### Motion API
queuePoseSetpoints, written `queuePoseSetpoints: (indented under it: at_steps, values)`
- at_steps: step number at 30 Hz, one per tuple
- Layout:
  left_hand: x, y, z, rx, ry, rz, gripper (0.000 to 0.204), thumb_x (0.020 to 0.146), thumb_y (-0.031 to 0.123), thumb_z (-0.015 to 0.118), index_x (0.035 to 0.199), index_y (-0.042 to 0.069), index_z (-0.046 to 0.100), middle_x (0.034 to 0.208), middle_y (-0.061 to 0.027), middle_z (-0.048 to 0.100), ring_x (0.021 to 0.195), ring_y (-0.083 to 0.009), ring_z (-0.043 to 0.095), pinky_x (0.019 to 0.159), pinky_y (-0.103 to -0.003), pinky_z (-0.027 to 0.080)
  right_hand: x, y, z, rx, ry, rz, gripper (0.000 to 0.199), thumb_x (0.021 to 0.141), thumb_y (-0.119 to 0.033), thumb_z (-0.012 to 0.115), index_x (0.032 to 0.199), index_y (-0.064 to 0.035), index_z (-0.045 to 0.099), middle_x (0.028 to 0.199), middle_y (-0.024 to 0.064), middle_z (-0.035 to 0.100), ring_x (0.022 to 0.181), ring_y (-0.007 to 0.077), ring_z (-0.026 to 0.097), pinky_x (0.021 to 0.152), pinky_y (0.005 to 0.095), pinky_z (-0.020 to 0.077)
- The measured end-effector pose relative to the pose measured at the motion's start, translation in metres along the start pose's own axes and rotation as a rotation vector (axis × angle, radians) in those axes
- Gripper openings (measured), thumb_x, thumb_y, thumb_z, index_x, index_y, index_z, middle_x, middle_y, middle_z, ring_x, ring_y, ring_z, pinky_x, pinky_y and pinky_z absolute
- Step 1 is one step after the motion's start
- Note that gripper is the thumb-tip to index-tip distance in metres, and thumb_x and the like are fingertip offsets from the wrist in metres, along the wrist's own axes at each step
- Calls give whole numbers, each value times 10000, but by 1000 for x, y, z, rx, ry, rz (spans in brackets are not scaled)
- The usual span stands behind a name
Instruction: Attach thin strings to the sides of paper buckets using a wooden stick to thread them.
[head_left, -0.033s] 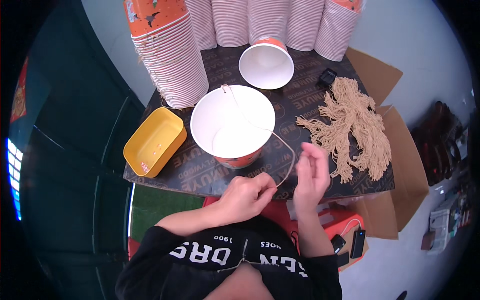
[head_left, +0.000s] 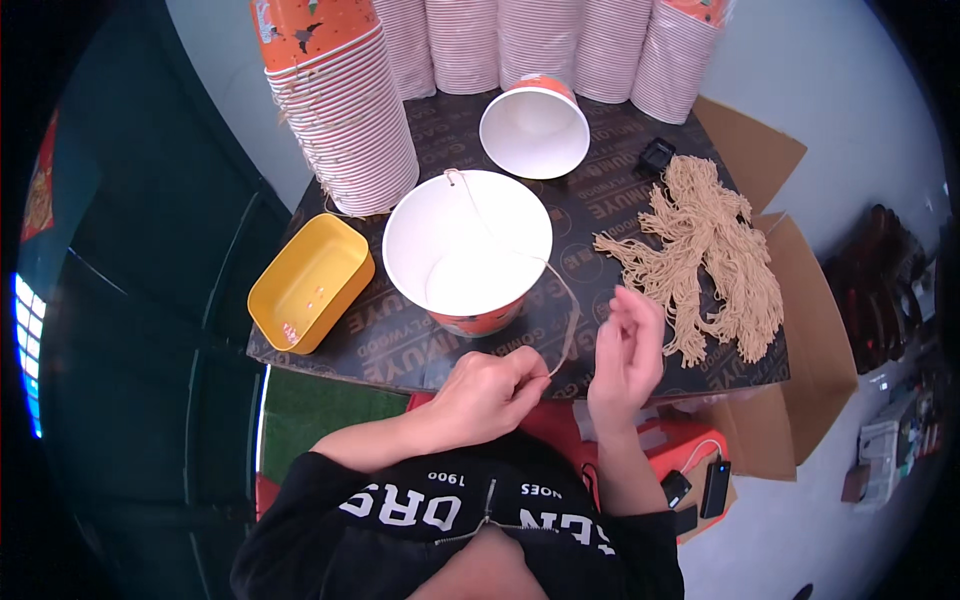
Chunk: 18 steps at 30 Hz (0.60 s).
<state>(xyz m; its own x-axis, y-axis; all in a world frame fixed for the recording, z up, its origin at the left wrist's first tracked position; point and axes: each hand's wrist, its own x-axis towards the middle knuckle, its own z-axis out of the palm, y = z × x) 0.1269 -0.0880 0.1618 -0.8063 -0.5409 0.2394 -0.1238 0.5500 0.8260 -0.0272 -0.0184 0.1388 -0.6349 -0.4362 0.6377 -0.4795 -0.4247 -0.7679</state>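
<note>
hands on a cord at a paper bucket

the left hand [head_left: 490,392] sits at the near edge of the dark printed board desk [head_left: 620,205], its fingers [head_left: 527,382] pinched shut on one end of a thin tan cord [head_left: 570,305]. the cord loops up from that pinch, past the right side of a large white-lined paper bucket with an orange outside [head_left: 467,245], and crosses the bucket's open mouth to its far rim. the bucket stands upright near the middle of the desk. the right hand [head_left: 625,355] hovers just right of the cord loop, fingers [head_left: 640,310] loosely curled and apart, gripping nothing visible. a heap of tan cords [head_left: 715,250] lies right of it. a yellow rectangular tray [head_left: 310,282] rests left of the bucket, and a second paper bucket [head_left: 535,125] lies tipped behind. tall stacks of nested paper buckets [head_left: 350,110] line the desk's far edge.
</note>
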Motion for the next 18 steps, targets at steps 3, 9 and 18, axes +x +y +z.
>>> queuePoseSetpoints:
  at_steps: [3, 9, 18]
  values:
    - [-4, 9, -14, 96, -52, 35, 83, 871, 88, 641, 880, 12, 610, 633, -171, 629, 602, -344, 663, 531, -412, 510, -3, -12, -13, -34, -333, -195, 311, 833, 17, 623, 1143, 47, 616, 1165, 165, 636, 670, 143, 543, 619, 262, 463]
    - [-15, 17, -31, 128, -47, 39, 72, 857, 73, 637, 890, 16, 609, 633, -157, 626, 588, -343, 656, 528, -406, 504, -4, -16, -6, -12, -679, -225, 223, 823, -20, 679, 1037, 23, 634, 877, 174, 670, 764, 343, 669, 666, 388, 533]
    - [-29, 12, -43, 262, 429, 269, 121, 799, -54, 689, 883, 18, 640, 687, -91, 643, 546, -203, 643, 501, -310, 489, -8, -21, -1, -31, -530, -248, 174, 735, 101, 704, 857, -15, 658, 752, 100, 624, 598, 214, 589, 522, 293, 439]
